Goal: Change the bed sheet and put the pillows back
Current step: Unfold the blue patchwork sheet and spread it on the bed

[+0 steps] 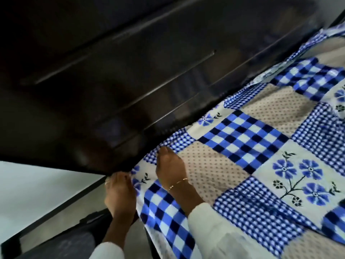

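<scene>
A blue-and-white patchwork bed sheet (242, 146), printed with gingham checks, dotted beige squares and blue flowers, lies spread over the bed, running from the near left corner away to the far right along the dark, glossy headboard (130, 71). We see its soft, thin cotton lying mostly flat, with a few ripples along the edge that meets the board. At the near corner the left hand (119, 191) pinches the sheet's edge just where headboard and mattress meet, fingers curled on the cloth; a ring shows on one finger. The right hand (170, 168), wearing a fine gold bracelet (178, 184), lies on top of the sheet just to the right, its fingertips pressing the fabric toward the seam below the headboard; whether they are flat or hooked into the gap we cannot tell. Both hands sit on the sheet's corner, the left nearer the hanging edge, so we judge the tucking would run along the headboard line, away to the far right. White sleeves (214, 230) frame the near edge. Beyond the bed to the left are a pale wall and a dark frame rail (56, 208). No pillows are in view.
</scene>
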{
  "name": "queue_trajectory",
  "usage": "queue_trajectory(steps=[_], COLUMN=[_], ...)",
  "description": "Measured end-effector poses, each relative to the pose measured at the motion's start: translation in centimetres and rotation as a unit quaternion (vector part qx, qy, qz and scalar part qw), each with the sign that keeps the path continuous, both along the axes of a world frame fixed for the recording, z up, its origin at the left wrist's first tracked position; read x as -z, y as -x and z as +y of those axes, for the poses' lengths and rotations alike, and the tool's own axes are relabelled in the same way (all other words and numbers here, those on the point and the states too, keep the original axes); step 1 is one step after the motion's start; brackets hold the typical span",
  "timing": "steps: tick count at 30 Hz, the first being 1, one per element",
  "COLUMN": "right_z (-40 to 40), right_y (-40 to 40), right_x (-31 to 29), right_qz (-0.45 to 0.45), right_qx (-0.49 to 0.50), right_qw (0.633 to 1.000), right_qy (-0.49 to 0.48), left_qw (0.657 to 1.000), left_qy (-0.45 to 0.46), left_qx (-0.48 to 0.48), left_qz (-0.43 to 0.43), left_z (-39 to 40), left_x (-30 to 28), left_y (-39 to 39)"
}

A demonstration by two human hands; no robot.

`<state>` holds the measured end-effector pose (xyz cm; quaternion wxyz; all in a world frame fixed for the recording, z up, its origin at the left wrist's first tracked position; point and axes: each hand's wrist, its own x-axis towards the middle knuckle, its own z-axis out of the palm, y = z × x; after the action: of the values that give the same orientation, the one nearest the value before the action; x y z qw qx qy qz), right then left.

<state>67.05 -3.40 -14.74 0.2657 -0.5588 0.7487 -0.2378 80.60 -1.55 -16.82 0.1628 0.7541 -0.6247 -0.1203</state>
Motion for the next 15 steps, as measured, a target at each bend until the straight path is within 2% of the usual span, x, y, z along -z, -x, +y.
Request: queue_trajectory(steps=[3,6,8,10,12,15], right_z=[-0.4,1.1,3.1,5.4,8.5,14.4], right_y=[-1.0,-0.9,-0.9,-0.4,0.7,3.2], right_x=[0.9,0.8,0.7,0.6,0.3,-0.1], right_qz=[-0.037,-0.098,-0.123,-0.112,-0.102,-0.095], right_qx=[0.019,0.064,0.097,0.154,0.212,0.298], right_qw=[0.999,0.992,0.984,0.975,0.962,0.936], right_qy=[-0.018,0.041,0.086,0.112,0.136,0.161], left_qw=[0.999,0.998,0.994,0.965,0.914,0.877], left_qy=[-0.031,-0.039,-0.009,0.065,0.113,0.114], left_qx=[0.029,0.039,0.104,0.252,0.386,0.463], left_qz=[-0.029,-0.020,0.015,0.044,0.049,0.066], left_z=[0.7,1.5,2.1,3.4,5.5,10.1], left_x=[-0.1,0.0,-0.4,-0.9,-1.0,-2.1], left_y=[-1.8,-1.8,-0.2,2.2,4.9,9.1])
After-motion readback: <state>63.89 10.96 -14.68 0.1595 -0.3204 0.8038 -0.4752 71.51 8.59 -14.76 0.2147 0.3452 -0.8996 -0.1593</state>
